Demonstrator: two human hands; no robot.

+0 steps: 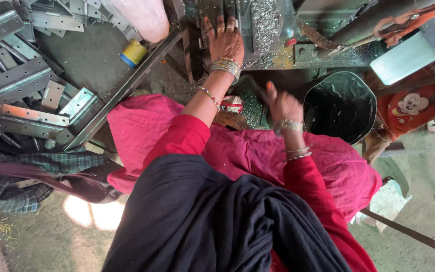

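My left hand (224,41), with bangles at the wrist, lies palm down with its fingers spread on the grey machine bed (278,53), which is strewn with metal shavings (264,20). What lies under the palm is hidden. My right hand (283,105) is lower, above my pink lap (237,151), and is slightly blurred. Its fingers are curled into a fist beside a dark bar (256,85); I cannot tell whether it grips anything. A dark shawl (212,221) covers my chest at the bottom of the view.
Several flat metal hinge plates (23,80) are piled at the left behind a long angle bar (127,88). A yellow and blue spool (133,53) lies near them. A black tub (339,106) stands to the right, with a red printed cloth (411,108) beyond it.
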